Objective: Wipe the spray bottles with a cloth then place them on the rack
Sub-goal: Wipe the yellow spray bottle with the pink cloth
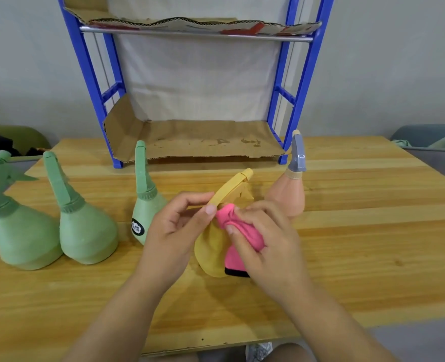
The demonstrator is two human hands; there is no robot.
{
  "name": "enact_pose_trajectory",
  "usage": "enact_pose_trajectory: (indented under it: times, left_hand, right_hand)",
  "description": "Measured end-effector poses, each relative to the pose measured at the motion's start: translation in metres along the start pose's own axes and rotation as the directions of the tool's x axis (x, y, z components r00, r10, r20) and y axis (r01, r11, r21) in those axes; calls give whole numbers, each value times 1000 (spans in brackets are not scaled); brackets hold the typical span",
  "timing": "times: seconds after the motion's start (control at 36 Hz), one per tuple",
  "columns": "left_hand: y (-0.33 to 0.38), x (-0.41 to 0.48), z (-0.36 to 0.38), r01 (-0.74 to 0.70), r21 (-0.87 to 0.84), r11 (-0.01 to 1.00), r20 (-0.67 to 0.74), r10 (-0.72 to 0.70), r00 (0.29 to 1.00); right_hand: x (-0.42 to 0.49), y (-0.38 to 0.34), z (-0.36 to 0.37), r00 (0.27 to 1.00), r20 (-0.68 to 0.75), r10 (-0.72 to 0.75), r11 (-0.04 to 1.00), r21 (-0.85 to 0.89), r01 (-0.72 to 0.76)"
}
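My left hand (175,226) grips the neck of a yellow spray bottle (211,250), tilted with its nozzle pointing up and away over the table's middle. My right hand (262,237) presses a bunched pink cloth (238,231) against the bottle's neck and right side. Three green spray bottles stand to the left: one (20,226) at the far left, a second (85,231) beside it, a third (148,202) partly behind my left hand. A peach bottle with a grey nozzle (290,190) stands behind my right hand. The blue rack (298,100) stands at the table's far edge.
Brown cardboard (198,139) lines the rack's lower shelf, and a torn sheet lies on the upper shelf (198,23). The wooden table (360,231) ends near my body. A green chair (20,139) stands far left and a grey one (425,137) far right.
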State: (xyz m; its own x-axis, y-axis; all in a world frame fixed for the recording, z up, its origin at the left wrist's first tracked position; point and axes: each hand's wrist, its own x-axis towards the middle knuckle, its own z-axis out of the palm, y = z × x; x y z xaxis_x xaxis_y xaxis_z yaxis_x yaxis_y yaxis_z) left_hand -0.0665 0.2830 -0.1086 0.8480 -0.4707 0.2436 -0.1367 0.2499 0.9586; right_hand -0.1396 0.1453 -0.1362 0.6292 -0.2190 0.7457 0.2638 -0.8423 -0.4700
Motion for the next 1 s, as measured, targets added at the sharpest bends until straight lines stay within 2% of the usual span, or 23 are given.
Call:
enact_pose_trajectory:
  times: [0.08, 0.25, 0.31, 0.42, 0.47, 0.67, 0.75, 0.86, 1.0]
  left_hand:
    - [3, 3, 6, -19, 108, 994, -22, 21, 1000]
    - [5, 4, 13, -29, 137, 990, -72, 39, 997]
    - [6, 4, 12, -32, 137, 990, -65, 41, 997]
    - [6, 4, 11, -30, 154, 988, -53, 39, 998]
    - [4, 4, 11, -24, 161, 987, -57, 34, 998]
    - [1, 5, 10, -30, 127, 991, -61, 38, 997]
    - [2, 5, 10, -33, 119, 992, -44, 39, 998]
    - [1, 5, 9, -30, 114, 993, -35, 35, 999]
    - [1, 6, 8, -62, 157, 986, -4, 63, 998]
  right_hand:
    - [7, 3, -4, 999, -36, 6, 1000, 5, -6]
    - [24, 5, -6, 988, -146, 55, 998, -7, -57]
    - [22, 9, -5, 989, -122, 82, 996, -16, -84]
    - [11, 24, -7, 970, -16, 241, 970, -26, -242]
    - [9, 28, -8, 962, -13, 272, 962, -21, -272]
    - [24, 11, -10, 975, -88, 205, 978, 48, -201]
    - [20, 15, -9, 977, -51, 206, 977, 62, -203]
    - [13, 23, -11, 960, 14, 280, 957, 71, -280]
    - [17, 24, -20, 937, 6, 349, 927, 146, -346]
